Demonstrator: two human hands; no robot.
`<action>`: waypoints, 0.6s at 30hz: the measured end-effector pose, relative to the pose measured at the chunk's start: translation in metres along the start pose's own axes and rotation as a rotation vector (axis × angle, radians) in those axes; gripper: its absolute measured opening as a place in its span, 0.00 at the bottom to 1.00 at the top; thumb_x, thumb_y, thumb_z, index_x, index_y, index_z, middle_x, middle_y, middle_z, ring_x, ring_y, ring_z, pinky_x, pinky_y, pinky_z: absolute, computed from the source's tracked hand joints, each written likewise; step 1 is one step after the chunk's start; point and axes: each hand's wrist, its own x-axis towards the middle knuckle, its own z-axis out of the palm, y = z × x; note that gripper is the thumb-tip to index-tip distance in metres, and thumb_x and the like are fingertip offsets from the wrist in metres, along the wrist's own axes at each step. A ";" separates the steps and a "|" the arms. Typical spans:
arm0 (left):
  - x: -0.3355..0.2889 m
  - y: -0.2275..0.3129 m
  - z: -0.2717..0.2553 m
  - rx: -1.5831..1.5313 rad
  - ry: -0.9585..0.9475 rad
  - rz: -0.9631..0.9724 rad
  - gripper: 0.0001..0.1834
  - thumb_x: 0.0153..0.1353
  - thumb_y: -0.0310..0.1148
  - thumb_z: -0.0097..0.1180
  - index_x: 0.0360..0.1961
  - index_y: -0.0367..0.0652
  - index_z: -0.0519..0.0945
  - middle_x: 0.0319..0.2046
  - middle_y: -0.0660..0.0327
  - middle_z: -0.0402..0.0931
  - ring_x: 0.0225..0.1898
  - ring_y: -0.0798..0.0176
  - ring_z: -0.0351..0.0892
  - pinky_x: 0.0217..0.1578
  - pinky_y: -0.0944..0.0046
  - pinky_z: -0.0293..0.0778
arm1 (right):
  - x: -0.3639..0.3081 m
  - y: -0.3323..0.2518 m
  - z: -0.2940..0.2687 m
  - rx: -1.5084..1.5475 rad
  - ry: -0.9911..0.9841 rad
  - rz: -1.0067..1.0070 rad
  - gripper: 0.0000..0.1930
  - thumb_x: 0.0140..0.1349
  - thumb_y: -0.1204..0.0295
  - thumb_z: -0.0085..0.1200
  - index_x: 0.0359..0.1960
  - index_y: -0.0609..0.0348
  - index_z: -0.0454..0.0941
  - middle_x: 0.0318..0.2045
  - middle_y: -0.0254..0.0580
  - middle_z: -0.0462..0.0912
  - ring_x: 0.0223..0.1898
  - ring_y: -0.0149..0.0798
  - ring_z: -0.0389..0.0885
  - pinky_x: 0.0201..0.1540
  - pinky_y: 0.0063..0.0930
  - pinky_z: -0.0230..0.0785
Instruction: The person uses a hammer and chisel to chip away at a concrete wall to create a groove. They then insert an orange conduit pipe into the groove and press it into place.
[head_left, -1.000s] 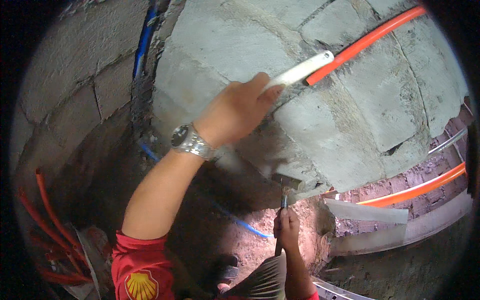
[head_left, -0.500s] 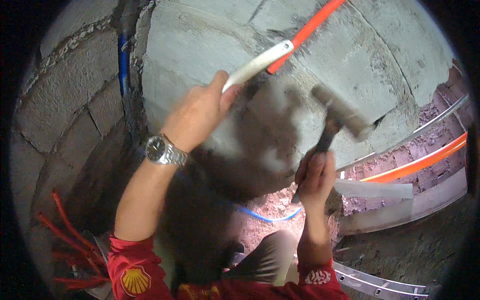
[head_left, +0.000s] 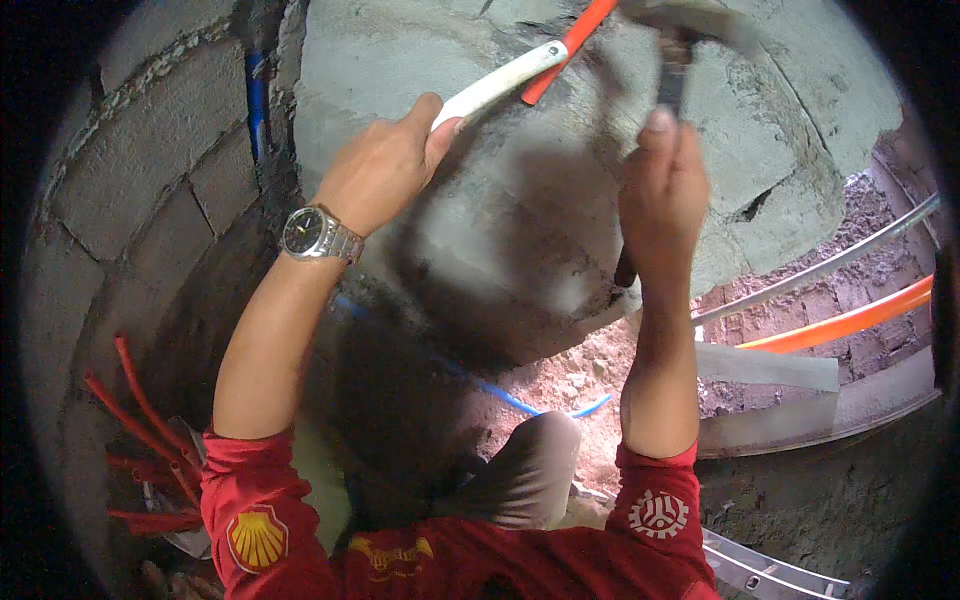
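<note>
Block wall [head_left: 745,160]: hammer [head_left: 675,72] raised higher, white handle [head_left: 500,86] still gripped.

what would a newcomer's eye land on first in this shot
Probably the hammer, blurred at the upper right in the right hand. Next, the white handle gripped in the left hand, its tip crossing in front of the orange-red pipe at top centre. A silver wristwatch also stands out, above the left forearm.

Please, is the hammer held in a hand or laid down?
Held: the right hand is wrapped around the hammer, whose blurred head is higher in the picture. Whether it touches the wall, I cannot tell.
</note>
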 end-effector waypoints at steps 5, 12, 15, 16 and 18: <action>-0.002 0.004 0.009 -0.044 0.045 -0.007 0.20 0.76 0.50 0.44 0.50 0.43 0.71 0.23 0.40 0.79 0.29 0.31 0.79 0.29 0.35 0.73 | -0.012 0.016 0.016 -0.110 -0.017 0.015 0.23 0.76 0.51 0.43 0.35 0.62 0.70 0.22 0.55 0.76 0.24 0.55 0.76 0.31 0.44 0.67; -0.008 0.001 0.019 -0.112 0.042 -0.090 0.20 0.76 0.50 0.43 0.52 0.43 0.71 0.24 0.40 0.79 0.30 0.30 0.79 0.31 0.35 0.71 | -0.009 -0.017 0.012 -0.024 -0.032 -0.070 0.21 0.76 0.53 0.45 0.36 0.63 0.72 0.23 0.57 0.78 0.26 0.62 0.77 0.31 0.45 0.70; -0.006 0.009 0.019 -0.117 0.029 -0.093 0.20 0.76 0.49 0.44 0.52 0.43 0.71 0.25 0.40 0.79 0.30 0.30 0.79 0.31 0.35 0.71 | -0.004 0.004 0.018 -0.229 -0.088 -0.081 0.22 0.76 0.53 0.44 0.37 0.62 0.73 0.23 0.55 0.79 0.24 0.57 0.76 0.30 0.44 0.70; -0.006 0.011 0.018 -0.121 0.029 -0.091 0.20 0.76 0.49 0.44 0.51 0.43 0.71 0.25 0.40 0.79 0.31 0.30 0.79 0.31 0.35 0.71 | 0.000 0.016 0.018 -0.343 -0.146 -0.074 0.22 0.76 0.53 0.44 0.38 0.62 0.73 0.22 0.55 0.79 0.23 0.55 0.76 0.30 0.44 0.69; -0.008 0.008 0.018 -0.121 0.029 -0.100 0.20 0.76 0.49 0.44 0.51 0.43 0.71 0.25 0.39 0.79 0.31 0.30 0.80 0.31 0.35 0.71 | 0.011 0.003 0.012 -0.316 -0.259 -0.049 0.23 0.76 0.52 0.44 0.40 0.64 0.73 0.25 0.63 0.81 0.30 0.63 0.81 0.34 0.53 0.70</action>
